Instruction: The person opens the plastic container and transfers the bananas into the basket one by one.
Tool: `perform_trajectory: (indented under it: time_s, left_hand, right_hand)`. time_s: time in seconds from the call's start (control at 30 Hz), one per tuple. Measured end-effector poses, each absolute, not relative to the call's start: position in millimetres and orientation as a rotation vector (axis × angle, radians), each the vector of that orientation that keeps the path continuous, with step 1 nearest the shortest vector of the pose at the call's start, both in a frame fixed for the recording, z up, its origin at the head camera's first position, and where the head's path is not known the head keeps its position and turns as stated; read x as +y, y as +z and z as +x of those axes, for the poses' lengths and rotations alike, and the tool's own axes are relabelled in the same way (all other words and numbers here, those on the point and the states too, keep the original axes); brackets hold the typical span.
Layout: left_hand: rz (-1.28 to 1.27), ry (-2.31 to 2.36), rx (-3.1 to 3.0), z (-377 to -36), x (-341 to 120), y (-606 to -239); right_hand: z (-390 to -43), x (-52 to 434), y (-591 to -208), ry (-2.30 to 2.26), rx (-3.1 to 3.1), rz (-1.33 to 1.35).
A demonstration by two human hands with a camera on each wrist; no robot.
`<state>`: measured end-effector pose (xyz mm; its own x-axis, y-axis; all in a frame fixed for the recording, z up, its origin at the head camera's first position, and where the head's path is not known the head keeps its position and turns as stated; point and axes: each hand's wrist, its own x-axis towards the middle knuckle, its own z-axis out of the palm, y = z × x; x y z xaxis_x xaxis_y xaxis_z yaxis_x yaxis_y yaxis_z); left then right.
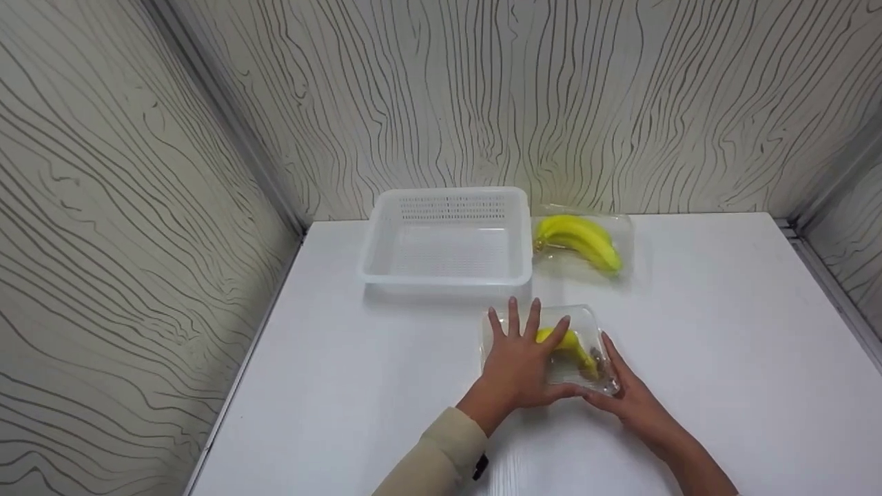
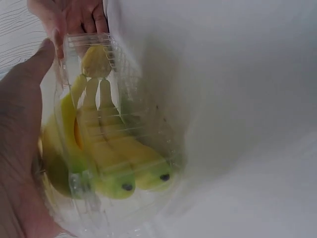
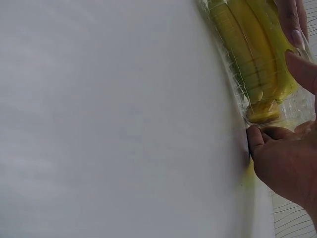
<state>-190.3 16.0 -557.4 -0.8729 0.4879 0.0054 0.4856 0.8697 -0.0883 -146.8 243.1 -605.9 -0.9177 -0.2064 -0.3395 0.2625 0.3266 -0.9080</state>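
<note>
A clear plastic box (image 1: 587, 321) with yellow bananas (image 1: 576, 348) inside lies on the white table (image 1: 723, 344), near the middle. My left hand (image 1: 527, 348) rests flat on its lid with the fingers spread and straight. My right hand (image 1: 608, 377) holds the box's near right corner, thumb on the near edge and fingers along the right side. In the left wrist view the bananas (image 2: 114, 153) show through the ribbed box (image 2: 143, 119), beside my palm (image 2: 20, 148). In the right wrist view my thumb and fingers (image 3: 282, 158) pinch the end of the box (image 3: 252, 54).
A white perforated basket (image 1: 448, 277) stands empty at the back of the table. Right of it lies a second clear pack of bananas (image 1: 580, 238). Patterned walls close in the table at the back and on both sides.
</note>
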Motion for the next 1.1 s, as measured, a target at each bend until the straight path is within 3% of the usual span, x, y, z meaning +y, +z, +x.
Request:
perform_trajectory:
  time_s: [1.1]
  left_hand:
    - [-0.818, 0.135, -2.992, -190.2, 17.6, -559.1]
  right_hand:
    - [-147.2, 239.7, -606.2, -1.650, 2.151, 0.047]
